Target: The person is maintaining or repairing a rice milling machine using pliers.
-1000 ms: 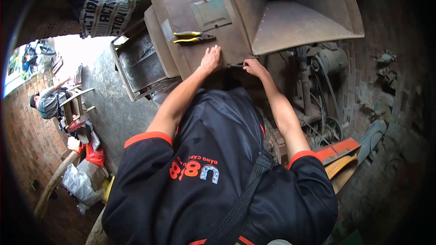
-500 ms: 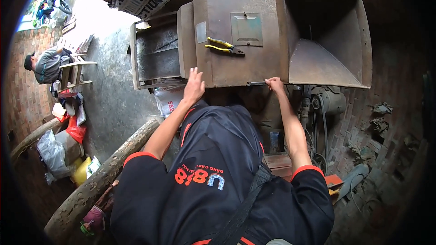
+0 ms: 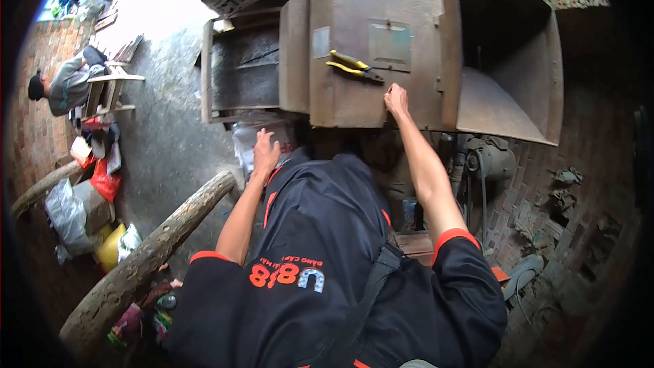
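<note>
Head view: the right hand [image 3: 396, 101] is curled, thumb against fingers, over the near part of the machine's [image 3: 351, 105] brown panel; whether anything is inside the grip, or it touches the panel, I cannot tell. The left hand [image 3: 266, 153] is empty, fingers spread, just off the machine's near left edge, beside a pale sack [image 3: 246, 143]. The pliers [image 3: 365, 71] lie on the machine's panel, left of the right hand and apart from it, yellow handles pointing left, dark nose toward the hand. They should be stiff, fairly heavy for their size and hard to damage; the handles look the surest hold, the bare nose probably slicker. Right of the machine's panel opens a hopper [image 3: 490, 105], with a motor [image 3: 492, 158] below. Left of the machine, well apart, a person [image 3: 70, 85] sits.
</note>
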Tool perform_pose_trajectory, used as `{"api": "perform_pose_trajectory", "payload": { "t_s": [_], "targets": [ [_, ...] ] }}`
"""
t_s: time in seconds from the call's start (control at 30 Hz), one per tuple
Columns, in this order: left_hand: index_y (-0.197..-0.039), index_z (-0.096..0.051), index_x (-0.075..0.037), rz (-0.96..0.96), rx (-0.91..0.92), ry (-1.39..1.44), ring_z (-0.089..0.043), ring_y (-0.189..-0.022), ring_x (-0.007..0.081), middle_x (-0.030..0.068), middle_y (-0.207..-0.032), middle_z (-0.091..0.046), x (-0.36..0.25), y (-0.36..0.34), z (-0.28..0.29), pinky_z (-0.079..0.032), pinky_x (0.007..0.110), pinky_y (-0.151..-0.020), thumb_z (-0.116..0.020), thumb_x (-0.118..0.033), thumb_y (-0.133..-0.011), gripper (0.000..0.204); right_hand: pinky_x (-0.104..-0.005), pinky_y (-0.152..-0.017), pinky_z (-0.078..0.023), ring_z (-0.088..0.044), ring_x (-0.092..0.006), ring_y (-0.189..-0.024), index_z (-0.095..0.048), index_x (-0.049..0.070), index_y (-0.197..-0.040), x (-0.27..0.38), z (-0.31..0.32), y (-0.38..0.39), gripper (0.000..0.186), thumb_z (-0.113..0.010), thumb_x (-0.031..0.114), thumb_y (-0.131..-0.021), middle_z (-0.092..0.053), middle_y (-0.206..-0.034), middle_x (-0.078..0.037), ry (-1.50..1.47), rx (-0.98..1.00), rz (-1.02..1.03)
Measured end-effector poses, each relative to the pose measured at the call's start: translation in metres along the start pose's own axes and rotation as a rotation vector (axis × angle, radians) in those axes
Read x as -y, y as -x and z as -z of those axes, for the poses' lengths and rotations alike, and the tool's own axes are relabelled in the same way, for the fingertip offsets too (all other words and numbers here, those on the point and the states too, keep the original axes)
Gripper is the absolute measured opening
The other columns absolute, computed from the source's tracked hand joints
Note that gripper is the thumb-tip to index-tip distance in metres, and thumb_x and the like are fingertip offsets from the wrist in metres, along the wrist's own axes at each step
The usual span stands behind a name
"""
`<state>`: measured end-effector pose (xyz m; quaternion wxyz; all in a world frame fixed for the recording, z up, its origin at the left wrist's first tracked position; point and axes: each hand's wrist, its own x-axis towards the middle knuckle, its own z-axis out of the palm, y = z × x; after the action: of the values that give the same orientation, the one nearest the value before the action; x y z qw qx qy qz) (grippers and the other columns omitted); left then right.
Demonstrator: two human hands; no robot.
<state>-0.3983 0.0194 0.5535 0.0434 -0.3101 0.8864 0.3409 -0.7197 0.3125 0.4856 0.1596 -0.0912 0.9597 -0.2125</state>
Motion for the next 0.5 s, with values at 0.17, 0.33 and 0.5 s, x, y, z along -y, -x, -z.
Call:
{"api": "perform_pose_trajectory", "payload": {
  "t_s": [0.17,0.33,0.5],
  "targets": [
    [-0.114,-0.053,0.000,0.002,-0.043,0.012,-0.035,-0.126,0.0424,0.0295,-0.132,-0.040,0.017,0.004,0.004,-0.030,0.041,-0.105,-0.058,-0.014,-0.081,0.035,-0.0466,-0.070,-0.052,-0.062,-0.0399,-0.081,-0.048,-0.002,-0.095,0.064,-0.016,0.034,0.016,-0.047,0.000,-0.080,-0.056,-0.093,-0.024,0.358,0.205,0.388],
    [-0.112,-0.055,-0.001,-0.008,-0.045,0.009,-0.039,-0.124,0.0404,0.0270,-0.130,-0.043,0.035,-0.001,0.004,-0.032,0.041,-0.104,-0.058,-0.014,-0.082,0.033,-0.0360,-0.059,-0.055,-0.063,-0.0292,-0.074,-0.050,0.000,-0.093,0.075,-0.031,0.084,0.018,-0.051,0.002,-0.076,-0.055,-0.088,-0.017,0.475,0.095,0.627],
    [-0.110,-0.056,0.000,-0.089,-0.024,0.022,-0.047,-0.117,0.0379,0.0246,-0.123,-0.051,0.028,-0.025,0.007,-0.036,0.039,-0.100,-0.057,-0.015,-0.081,0.032,-0.0320,-0.053,-0.055,-0.063,-0.0265,-0.064,-0.051,0.000,-0.089,0.083,-0.041,0.129,0.011,-0.050,0.004,-0.078,-0.053,-0.085,-0.014,0.470,0.027,0.584]
  ]
}}
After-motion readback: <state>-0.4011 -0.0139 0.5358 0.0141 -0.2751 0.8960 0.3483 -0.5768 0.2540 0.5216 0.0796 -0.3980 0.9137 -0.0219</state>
